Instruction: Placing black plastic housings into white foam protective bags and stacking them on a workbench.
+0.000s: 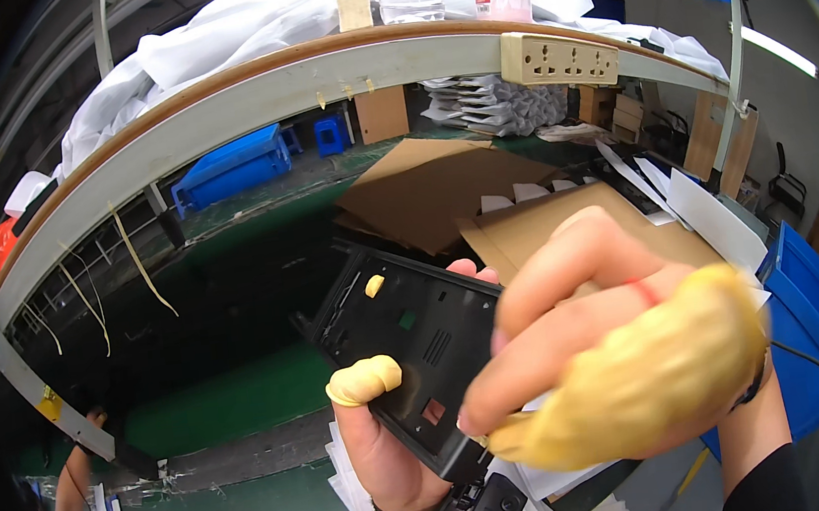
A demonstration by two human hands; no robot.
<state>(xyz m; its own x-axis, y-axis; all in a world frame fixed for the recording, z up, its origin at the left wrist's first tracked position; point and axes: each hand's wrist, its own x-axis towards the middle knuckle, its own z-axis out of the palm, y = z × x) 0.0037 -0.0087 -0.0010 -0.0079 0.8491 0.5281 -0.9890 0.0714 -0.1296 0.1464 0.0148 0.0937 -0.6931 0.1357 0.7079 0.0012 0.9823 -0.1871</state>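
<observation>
A shallow black plastic housing (427, 328) is tilted in front of me, its inner side facing up. My left hand (390, 447) grips it, with the thumb in a yellow rubber finger cot over the near edge and other fingertips showing past the far edge. Inside, one finger in a yellow cot (374, 286) shows at an opening. My right hand (587, 327) is at the housing's right edge, fingers curled and tips pressed together. A yellow rubber covering (641, 371) wraps its near side, blurred. Whatever sits between these fingertips is hidden.
Flat brown cardboard (442, 182) lies beyond the housing, with white sheets (715, 213) at right. A blue bin (811, 323) stands to the right. An overhead shelf beam carries a socket strip (558, 58). Another person's arm (73, 490) shows at lower left.
</observation>
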